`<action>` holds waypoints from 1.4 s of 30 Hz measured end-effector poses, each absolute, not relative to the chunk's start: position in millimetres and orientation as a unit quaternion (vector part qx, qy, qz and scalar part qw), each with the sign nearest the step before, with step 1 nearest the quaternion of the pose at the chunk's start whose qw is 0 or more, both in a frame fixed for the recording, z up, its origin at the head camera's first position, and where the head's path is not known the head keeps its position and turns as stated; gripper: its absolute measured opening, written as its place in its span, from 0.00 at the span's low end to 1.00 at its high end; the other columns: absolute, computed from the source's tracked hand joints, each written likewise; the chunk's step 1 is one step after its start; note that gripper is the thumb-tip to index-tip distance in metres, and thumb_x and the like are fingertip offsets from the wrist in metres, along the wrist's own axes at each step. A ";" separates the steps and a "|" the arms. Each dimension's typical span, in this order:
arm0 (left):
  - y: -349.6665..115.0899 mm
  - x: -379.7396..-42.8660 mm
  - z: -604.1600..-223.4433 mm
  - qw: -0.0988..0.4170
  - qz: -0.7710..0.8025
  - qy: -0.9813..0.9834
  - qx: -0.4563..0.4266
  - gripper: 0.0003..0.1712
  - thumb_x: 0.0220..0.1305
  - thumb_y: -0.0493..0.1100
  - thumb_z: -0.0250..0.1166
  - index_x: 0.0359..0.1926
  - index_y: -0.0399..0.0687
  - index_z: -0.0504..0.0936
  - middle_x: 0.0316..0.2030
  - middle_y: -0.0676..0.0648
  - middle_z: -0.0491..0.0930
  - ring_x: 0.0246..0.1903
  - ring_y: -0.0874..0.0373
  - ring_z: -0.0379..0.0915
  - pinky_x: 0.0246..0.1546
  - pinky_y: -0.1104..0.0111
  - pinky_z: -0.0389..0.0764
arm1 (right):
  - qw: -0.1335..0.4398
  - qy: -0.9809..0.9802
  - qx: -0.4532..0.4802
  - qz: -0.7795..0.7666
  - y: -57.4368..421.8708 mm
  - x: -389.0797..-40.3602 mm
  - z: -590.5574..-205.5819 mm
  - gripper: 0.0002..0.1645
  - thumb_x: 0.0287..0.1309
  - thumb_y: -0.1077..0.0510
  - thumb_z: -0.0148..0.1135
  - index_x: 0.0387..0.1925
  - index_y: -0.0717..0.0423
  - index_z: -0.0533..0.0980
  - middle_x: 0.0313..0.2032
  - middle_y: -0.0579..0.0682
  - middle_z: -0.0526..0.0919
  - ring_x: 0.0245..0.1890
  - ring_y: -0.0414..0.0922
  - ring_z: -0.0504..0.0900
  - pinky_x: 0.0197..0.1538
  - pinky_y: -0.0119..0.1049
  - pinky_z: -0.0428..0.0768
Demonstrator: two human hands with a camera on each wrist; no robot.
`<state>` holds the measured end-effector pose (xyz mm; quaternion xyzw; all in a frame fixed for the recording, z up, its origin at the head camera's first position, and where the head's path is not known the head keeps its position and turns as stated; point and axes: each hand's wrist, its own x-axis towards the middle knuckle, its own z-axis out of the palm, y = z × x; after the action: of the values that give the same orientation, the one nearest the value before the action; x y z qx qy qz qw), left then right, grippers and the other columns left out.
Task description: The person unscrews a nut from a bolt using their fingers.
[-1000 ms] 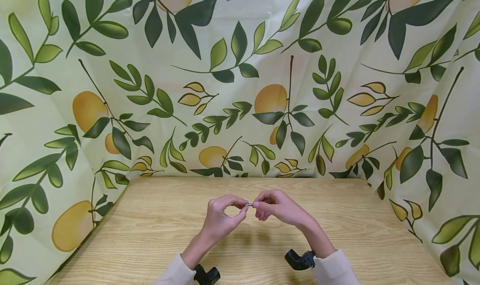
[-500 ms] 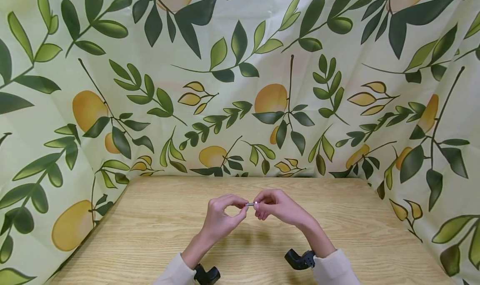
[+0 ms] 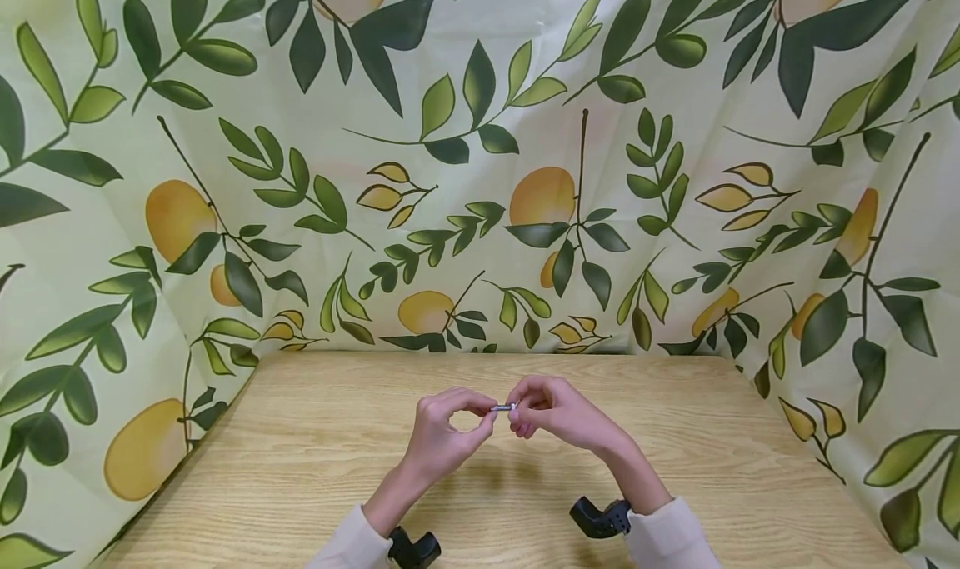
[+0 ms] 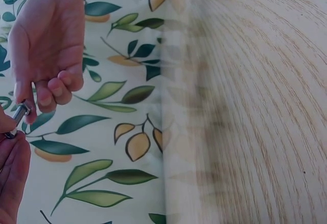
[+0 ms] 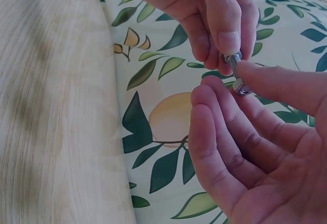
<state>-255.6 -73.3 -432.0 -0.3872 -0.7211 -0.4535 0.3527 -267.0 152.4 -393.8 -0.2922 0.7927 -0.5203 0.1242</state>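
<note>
A small metal bolt (image 5: 236, 67) with a threaded shank is held in the air between my two hands. My left hand (image 3: 446, 427) pinches one end of it between thumb and forefinger; those fingertips partly hide a round metal piece there. At the other end sits a hex-shaped piece (image 5: 240, 87); I cannot tell whether it is the head or a nut. My right hand (image 3: 558, 412) has its thumb and forefinger at this end, the thumb tip (image 5: 250, 72) against the bolt's side. Its other fingers bend loosely below. In the left wrist view the bolt (image 4: 19, 114) slants upward toward the right hand.
A wooden table (image 3: 315, 477) lies under both hands. Cloth printed with leaves and fruit (image 3: 480, 244) hangs behind the table and along both sides. Black cameras (image 3: 600, 519) are strapped at both wrists, beside light sleeves (image 3: 667, 536).
My right thumb and forefinger have shifted slightly at the bolt's end, and more of that bright end shows now. The left hand stays still, pinching the other end.
</note>
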 end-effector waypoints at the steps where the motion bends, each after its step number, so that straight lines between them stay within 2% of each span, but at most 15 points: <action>1: -73.5 -255.5 -431.9 0.351 -0.454 -0.723 -0.386 0.10 0.52 0.28 0.75 0.35 0.44 0.90 0.29 0.50 0.90 0.29 0.62 0.87 0.35 0.77 0.86 | 0.124 0.794 -0.291 -0.520 152.2 -266.9 -393.8 0.13 0.71 0.58 0.61 0.48 0.66 0.78 0.34 0.60 0.87 0.33 0.48 0.85 0.42 0.38 0.88; 7: -73.3 -257.0 -432.7 0.368 -0.446 -0.713 -0.396 0.11 0.51 0.26 0.74 0.35 0.43 0.90 0.28 0.48 0.90 0.28 0.61 0.86 0.34 0.75 0.87 | 0.128 0.791 -0.296 -0.521 151.8 -267.4 -394.1 0.14 0.75 0.55 0.58 0.47 0.64 0.79 0.34 0.56 0.87 0.35 0.57 0.87 0.42 0.38 0.89; 14: -73.2 -255.9 -432.4 0.353 -0.453 -0.722 -0.386 0.10 0.52 0.28 0.75 0.34 0.44 0.90 0.29 0.49 0.90 0.29 0.62 0.87 0.34 0.75 0.87 | 0.128 0.788 -0.290 -0.528 152.1 -267.3 -394.1 0.14 0.72 0.58 0.60 0.48 0.67 0.77 0.34 0.56 0.88 0.34 0.46 0.86 0.43 0.43 0.89; 20: -72.9 -256.7 -432.9 0.371 -0.447 -0.710 -0.398 0.12 0.50 0.26 0.74 0.35 0.43 0.90 0.29 0.48 0.90 0.28 0.60 0.87 0.33 0.74 0.87 | 0.131 0.790 -0.288 -0.526 152.4 -268.6 -394.9 0.14 0.74 0.56 0.59 0.46 0.66 0.78 0.34 0.54 0.87 0.35 0.52 0.87 0.42 0.39 0.89; 25: -73.5 -255.7 -432.5 0.349 -0.454 -0.725 -0.384 0.10 0.52 0.28 0.75 0.35 0.44 0.90 0.30 0.49 0.90 0.29 0.62 0.87 0.35 0.76 0.87 | 0.128 0.785 -0.288 -0.534 153.3 -268.1 -394.6 0.12 0.70 0.62 0.59 0.48 0.68 0.76 0.35 0.55 0.87 0.35 0.51 0.87 0.42 0.39 0.89; 27: -73.6 -255.8 -432.7 0.348 -0.453 -0.726 -0.383 0.10 0.52 0.28 0.75 0.34 0.44 0.90 0.30 0.49 0.90 0.29 0.62 0.87 0.35 0.77 0.86 | 0.127 0.788 -0.286 -0.530 153.2 -267.9 -394.2 0.12 0.71 0.60 0.60 0.48 0.67 0.77 0.34 0.55 0.87 0.34 0.48 0.86 0.43 0.40 0.89; 32: -73.0 -257.0 -433.7 0.362 -0.446 -0.720 -0.389 0.11 0.51 0.27 0.75 0.34 0.43 0.90 0.29 0.49 0.90 0.28 0.61 0.87 0.34 0.74 0.87 | 0.127 0.796 -0.281 -0.521 152.3 -268.3 -394.6 0.13 0.73 0.55 0.60 0.46 0.64 0.80 0.34 0.54 0.87 0.34 0.51 0.87 0.43 0.41 0.89; 38: -72.4 -256.4 -433.4 0.351 -0.453 -0.726 -0.381 0.10 0.51 0.27 0.75 0.35 0.44 0.90 0.30 0.50 0.90 0.29 0.61 0.87 0.34 0.74 0.87 | 0.122 0.787 -0.287 -0.533 153.4 -268.3 -395.2 0.11 0.70 0.61 0.61 0.47 0.66 0.77 0.34 0.54 0.87 0.34 0.47 0.86 0.42 0.39 0.89; 42: -72.1 -255.9 -432.8 0.359 -0.450 -0.723 -0.383 0.11 0.51 0.27 0.75 0.34 0.44 0.90 0.29 0.49 0.90 0.29 0.61 0.87 0.34 0.74 0.87 | 0.122 0.791 -0.289 -0.525 153.5 -268.2 -394.9 0.13 0.71 0.57 0.61 0.48 0.65 0.78 0.34 0.54 0.87 0.34 0.50 0.86 0.42 0.37 0.88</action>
<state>-255.9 -72.1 -432.8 -0.3834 -0.7225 -0.4496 0.3589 -268.2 153.5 -394.9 -0.2887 0.7913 -0.5251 0.1216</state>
